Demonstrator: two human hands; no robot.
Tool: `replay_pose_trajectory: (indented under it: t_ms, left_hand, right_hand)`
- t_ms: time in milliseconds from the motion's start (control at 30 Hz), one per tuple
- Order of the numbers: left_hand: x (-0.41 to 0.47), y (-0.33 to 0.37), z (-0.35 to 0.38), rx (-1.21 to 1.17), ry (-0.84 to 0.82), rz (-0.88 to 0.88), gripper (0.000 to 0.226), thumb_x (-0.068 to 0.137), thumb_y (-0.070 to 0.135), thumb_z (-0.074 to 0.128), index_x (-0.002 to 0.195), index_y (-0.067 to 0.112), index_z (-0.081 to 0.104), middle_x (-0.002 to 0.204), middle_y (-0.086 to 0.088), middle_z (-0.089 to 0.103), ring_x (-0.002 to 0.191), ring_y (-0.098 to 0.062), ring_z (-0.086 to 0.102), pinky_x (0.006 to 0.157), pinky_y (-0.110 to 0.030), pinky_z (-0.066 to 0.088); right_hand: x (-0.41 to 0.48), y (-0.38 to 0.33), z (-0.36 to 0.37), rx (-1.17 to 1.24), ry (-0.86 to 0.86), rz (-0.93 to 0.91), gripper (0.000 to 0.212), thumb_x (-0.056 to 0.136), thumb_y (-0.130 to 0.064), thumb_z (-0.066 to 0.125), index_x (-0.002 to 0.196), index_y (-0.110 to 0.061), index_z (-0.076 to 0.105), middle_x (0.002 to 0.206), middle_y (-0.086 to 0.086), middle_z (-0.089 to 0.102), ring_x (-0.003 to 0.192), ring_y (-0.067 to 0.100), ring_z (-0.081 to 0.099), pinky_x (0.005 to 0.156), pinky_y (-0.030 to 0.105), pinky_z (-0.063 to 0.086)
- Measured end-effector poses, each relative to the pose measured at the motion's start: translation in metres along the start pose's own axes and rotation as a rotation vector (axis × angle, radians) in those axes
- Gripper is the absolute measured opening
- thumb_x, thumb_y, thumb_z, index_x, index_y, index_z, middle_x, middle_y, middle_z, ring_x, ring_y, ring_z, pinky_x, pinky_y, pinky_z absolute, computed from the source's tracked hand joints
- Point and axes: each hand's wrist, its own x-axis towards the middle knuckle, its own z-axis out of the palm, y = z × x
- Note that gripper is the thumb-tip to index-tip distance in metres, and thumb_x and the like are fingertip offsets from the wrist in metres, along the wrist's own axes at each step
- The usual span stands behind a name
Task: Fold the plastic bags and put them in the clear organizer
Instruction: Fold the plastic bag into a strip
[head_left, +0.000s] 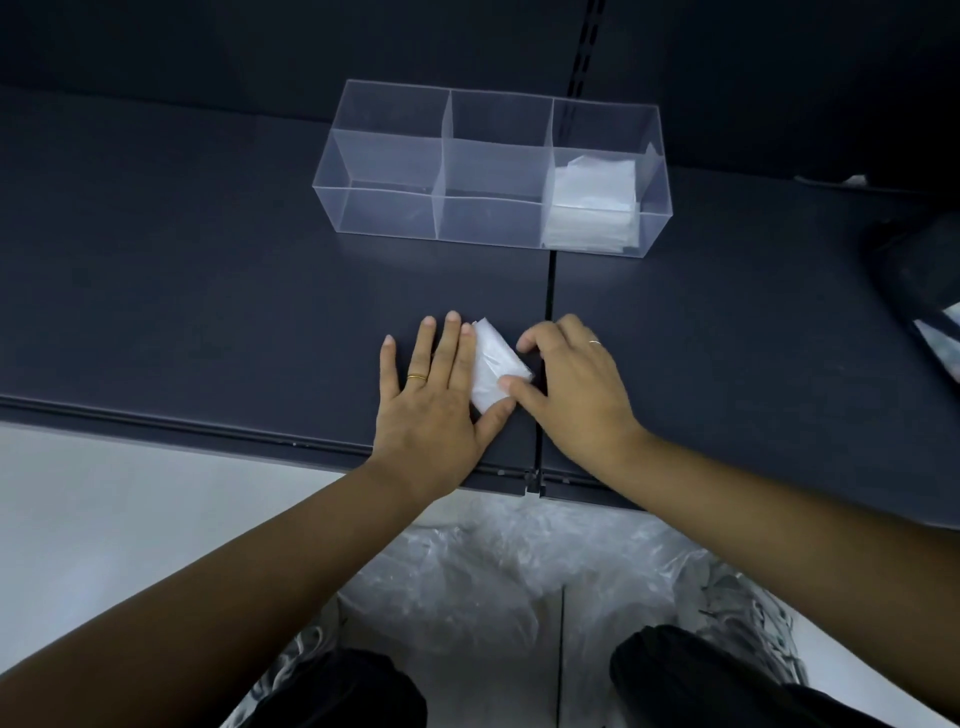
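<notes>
Both forearms are bare right to the frame's edge. The left hand (436, 400) wears a gold band (417, 378) on its ring finger. The right hand (574, 387) wears a thinner, paler ring (594, 342). Toward six o'clock, black trousers (691, 680) cover both legs. Grey-white laced shoes (753, 618) show at five and seven o'clock.

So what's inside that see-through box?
Folded white plastic bags are stacked in the right-end compartment of the clear organizer. The other compartments look empty. How many bags are stacked I can't tell, because they cover each other.
</notes>
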Motion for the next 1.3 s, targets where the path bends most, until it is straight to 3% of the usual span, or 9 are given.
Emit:
replay_pose_trajectory:
  t_ms: [367,567,733,833,900,933,1000,1133,1300]
  left_hand:
    - [-0.002,0.004,-0.003,-0.025,-0.041,-0.060,0.087,0.084,0.066,-0.009,0.149,0.010,-0.016,0.161,-0.007,-0.013,0.147,-0.022,-0.015,0.116,-0.051,-0.010]
    - [-0.012,0.018,-0.009,-0.158,-0.091,-0.158,0.088,0.084,0.065,-0.007,0.147,0.006,-0.020,0.158,-0.010,-0.021,0.145,-0.022,-0.022,0.116,-0.045,-0.013]
    - [-0.019,0.014,-0.033,-0.560,-0.062,-0.197,0.098,0.082,0.072,0.029,0.152,0.015,-0.008,0.160,0.000,-0.014,0.145,-0.013,-0.017,0.115,-0.036,-0.013]
    - [0.001,-0.002,-0.062,-0.610,0.033,0.058,0.107,0.072,0.067,0.056,0.153,0.024,0.001,0.154,0.018,0.000,0.144,-0.003,-0.009,0.115,-0.030,-0.011]
    - [0.015,-0.011,-0.076,-0.656,-0.070,0.159,0.075,0.074,0.050,0.072,0.139,0.030,0.044,0.133,0.022,0.041,0.131,-0.002,0.031,0.112,-0.025,0.018]
    - [0.019,-0.013,-0.079,-0.745,-0.119,0.167,0.045,0.075,0.040,0.076,0.117,0.029,0.063,0.110,0.022,0.058,0.107,0.001,0.050,0.097,-0.021,0.036]
    - [0.025,-0.015,-0.081,-0.933,-0.127,0.135,0.008,0.078,0.027,0.078,0.080,0.025,0.070,0.071,0.015,0.065,0.065,0.005,0.055,0.065,-0.013,0.042]
    - [0.030,-0.030,-0.078,-1.047,0.073,-0.054,0.012,0.081,0.027,0.075,0.071,0.024,0.069,0.070,0.007,0.069,0.060,0.002,0.058,0.058,-0.009,0.044]
    - [0.016,-0.051,-0.053,-0.908,0.244,-0.268,0.015,0.081,0.025,0.074,0.068,0.025,0.067,0.071,0.012,0.068,0.070,-0.002,0.063,0.068,-0.015,0.048]
  right_hand:
    - [0.002,0.004,0.000,0.065,0.119,0.044,0.013,0.097,-0.021,0.051,0.096,-0.016,0.063,0.097,-0.001,0.054,0.096,0.020,0.052,0.086,0.032,0.037]
    - [0.004,-0.010,-0.003,0.143,-0.004,0.093,0.015,0.083,-0.028,0.068,0.073,-0.024,0.056,0.090,-0.009,0.054,0.085,0.008,0.051,0.074,0.024,0.041]
    - [0.001,-0.010,-0.025,0.417,-0.100,0.029,0.027,0.080,-0.007,0.069,0.074,-0.027,0.052,0.071,-0.012,0.057,0.060,0.000,0.051,0.058,0.011,0.039]
    - [-0.003,-0.009,-0.049,0.323,-0.153,-0.185,0.028,0.081,-0.002,0.068,0.085,-0.025,0.053,0.074,-0.013,0.058,0.065,0.002,0.053,0.062,0.014,0.044]
    - [-0.003,-0.009,-0.063,0.339,-0.165,-0.246,0.030,0.081,-0.003,0.069,0.093,-0.026,0.055,0.079,-0.010,0.063,0.070,0.005,0.055,0.066,0.014,0.045]
    - [-0.001,-0.008,-0.069,0.354,-0.164,-0.231,0.031,0.081,-0.005,0.071,0.099,-0.027,0.057,0.080,-0.009,0.064,0.071,0.005,0.056,0.067,0.014,0.046]
    - [0.004,-0.005,-0.077,0.375,-0.162,-0.166,0.027,0.080,-0.011,0.075,0.100,-0.025,0.063,0.076,-0.008,0.065,0.066,0.002,0.056,0.066,0.013,0.045]
    - [0.030,-0.004,-0.092,0.430,-0.156,-0.059,0.009,0.079,-0.015,0.077,0.075,-0.018,0.069,0.067,-0.011,0.065,0.057,-0.004,0.054,0.060,0.010,0.045]
    - [0.120,-0.012,-0.114,0.572,0.062,0.113,0.012,0.078,-0.020,0.079,0.081,-0.014,0.069,0.075,-0.009,0.065,0.066,-0.005,0.059,0.062,0.009,0.045]
